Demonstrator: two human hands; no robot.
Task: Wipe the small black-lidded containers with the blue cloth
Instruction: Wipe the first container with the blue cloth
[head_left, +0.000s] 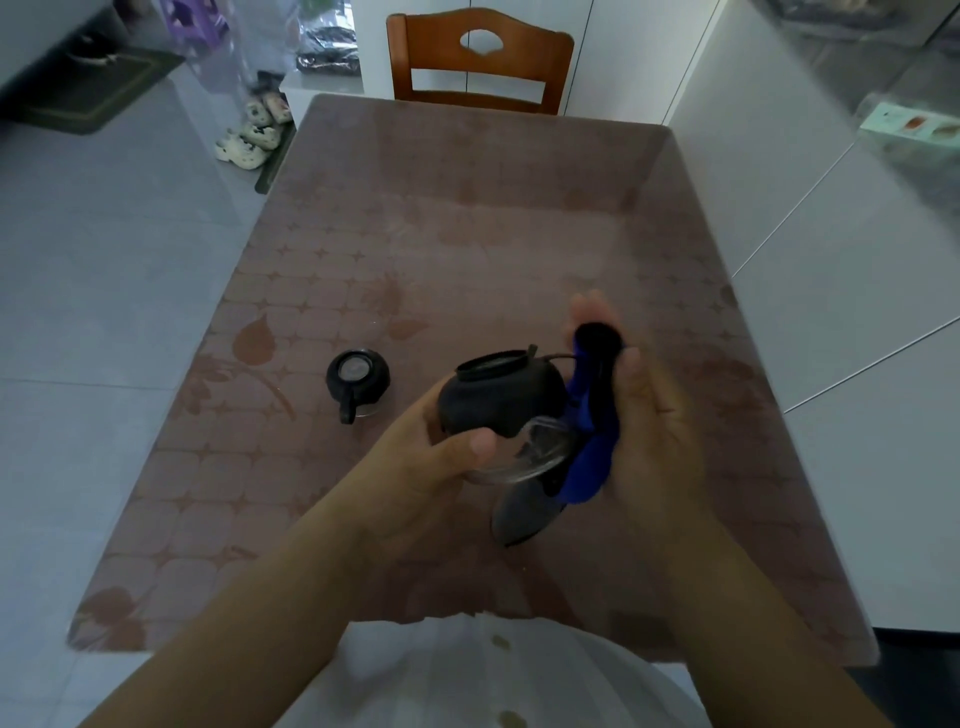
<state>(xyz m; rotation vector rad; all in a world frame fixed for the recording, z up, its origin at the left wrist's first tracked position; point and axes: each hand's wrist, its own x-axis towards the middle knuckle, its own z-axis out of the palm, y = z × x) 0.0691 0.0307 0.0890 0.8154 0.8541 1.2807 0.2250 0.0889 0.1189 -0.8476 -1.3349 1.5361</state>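
Presently, left hand (431, 467) curled round one black-lidded container (501, 397), thumb on its clear glass base; container tilted, base toward the person. Right hand (654, 415) grips the blue cloth (592, 457), bunched against the container's right side. Both are above the near half of the table (467, 208). Second container (357, 379) rests upright nearer the left edge. Wooden chair (480, 57) at the far edge.
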